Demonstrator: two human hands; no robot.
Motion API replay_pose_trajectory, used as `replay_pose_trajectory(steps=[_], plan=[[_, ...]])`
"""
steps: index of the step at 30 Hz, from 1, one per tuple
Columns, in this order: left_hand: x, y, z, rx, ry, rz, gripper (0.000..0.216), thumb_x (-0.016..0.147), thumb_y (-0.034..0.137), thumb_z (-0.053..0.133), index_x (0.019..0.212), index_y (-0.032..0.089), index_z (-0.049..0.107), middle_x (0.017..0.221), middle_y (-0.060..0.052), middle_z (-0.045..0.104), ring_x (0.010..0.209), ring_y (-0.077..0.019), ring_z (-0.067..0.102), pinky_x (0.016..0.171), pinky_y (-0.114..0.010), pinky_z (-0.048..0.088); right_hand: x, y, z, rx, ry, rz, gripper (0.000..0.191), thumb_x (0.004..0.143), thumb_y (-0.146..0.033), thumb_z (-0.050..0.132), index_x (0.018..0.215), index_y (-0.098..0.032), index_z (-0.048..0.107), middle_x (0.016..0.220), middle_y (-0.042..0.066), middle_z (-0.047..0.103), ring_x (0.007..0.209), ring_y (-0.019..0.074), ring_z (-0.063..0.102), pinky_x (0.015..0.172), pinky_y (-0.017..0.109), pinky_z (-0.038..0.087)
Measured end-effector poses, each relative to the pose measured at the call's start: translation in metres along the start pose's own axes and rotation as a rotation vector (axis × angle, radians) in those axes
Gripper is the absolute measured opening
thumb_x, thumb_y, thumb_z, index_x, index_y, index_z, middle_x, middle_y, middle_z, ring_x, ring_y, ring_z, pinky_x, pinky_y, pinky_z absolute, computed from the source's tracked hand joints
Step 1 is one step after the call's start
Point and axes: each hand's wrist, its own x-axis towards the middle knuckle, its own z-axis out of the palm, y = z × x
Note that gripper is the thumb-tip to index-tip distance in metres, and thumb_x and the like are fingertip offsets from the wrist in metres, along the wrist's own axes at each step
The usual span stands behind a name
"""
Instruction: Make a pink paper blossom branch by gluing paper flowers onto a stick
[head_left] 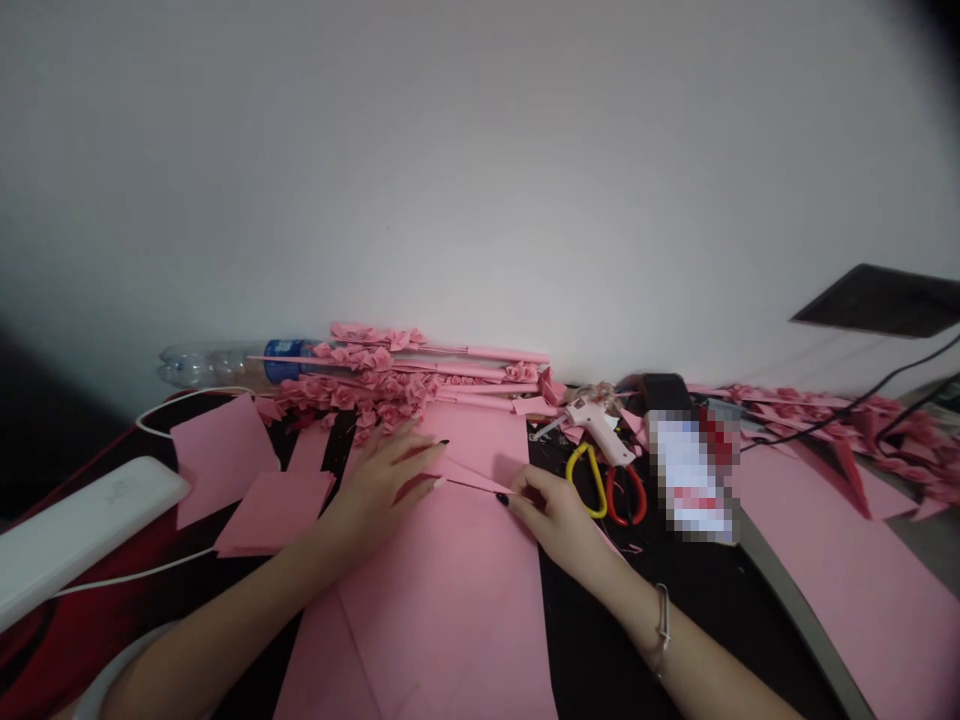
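Note:
A large sheet of pink paper [465,600] lies lengthwise in front of me. My left hand [390,475] rests on its upper part, fingers stretched out and apart, pressing on a pink paper piece. My right hand [547,510] pinches the right end of this narrow, folded-looking piece of pink paper [472,470] between thumb and fingers. A thin dark line runs along its lower edge between the two hands; whether it is a shadow or a wire I cannot tell.
Pink paper flowers [375,400] lie along the wall beside a plastic bottle [217,362]. Right of my hands are a glue gun [600,430], yellow-and-red-handled scissors or pliers [626,495] and a phone [691,480]. Pink squares [274,510] and a white device [90,530] sit left.

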Motion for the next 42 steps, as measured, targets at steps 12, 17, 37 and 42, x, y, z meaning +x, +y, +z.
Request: replay_pose_trajectory(steps=[12, 17, 37, 42], plan=[[0.006, -0.008, 0.005, -0.107, 0.023, 0.111, 0.020, 0.093, 0.021, 0.057, 0.086, 0.026, 0.075, 0.090, -0.001, 0.074, 0.100, -0.0203, 0.063, 0.118, -0.046, 0.021, 0.008, 0.010, 0.001, 0.012, 0.005, -0.173, 0.018, 0.083, -0.005, 0.061, 0.082, -0.020, 0.071, 0.087, 0.005, 0.069, 0.084, 0.0199, 0.062, 0.079, 0.034, 0.048], [0.010, -0.009, 0.002, -0.086, -0.034, 0.142, 0.022, 0.095, 0.024, 0.055, 0.087, 0.024, 0.075, 0.088, -0.001, 0.072, 0.095, -0.0187, 0.062, 0.118, -0.046, 0.020, 0.011, 0.012, 0.007, -0.048, 0.043, -0.231, 0.021, 0.080, 0.001, 0.061, 0.073, -0.018, 0.065, 0.077, 0.003, 0.065, 0.078, 0.0187, 0.060, 0.073, 0.032, 0.048], [0.017, -0.020, 0.004, 0.015, -0.046, 0.391, 0.032, 0.098, 0.013, 0.041, 0.101, 0.019, 0.072, 0.095, -0.005, 0.076, 0.085, -0.0188, 0.065, 0.087, -0.033, 0.043, 0.013, 0.012, 0.009, -0.408, -0.003, -0.554, 0.021, 0.096, -0.010, 0.051, 0.101, -0.014, 0.070, 0.089, 0.010, 0.065, 0.083, 0.0210, 0.062, 0.075, 0.033, 0.056], [0.017, -0.017, 0.005, -0.041, 0.000, 0.355, 0.028, 0.101, 0.021, 0.044, 0.101, 0.023, 0.071, 0.104, -0.002, 0.077, 0.092, -0.0170, 0.068, 0.102, -0.036, 0.040, 0.014, 0.009, 0.012, -0.375, 0.009, -0.504, 0.019, 0.095, -0.013, 0.053, 0.107, -0.016, 0.067, 0.096, 0.011, 0.066, 0.089, 0.0221, 0.064, 0.083, 0.037, 0.056]])
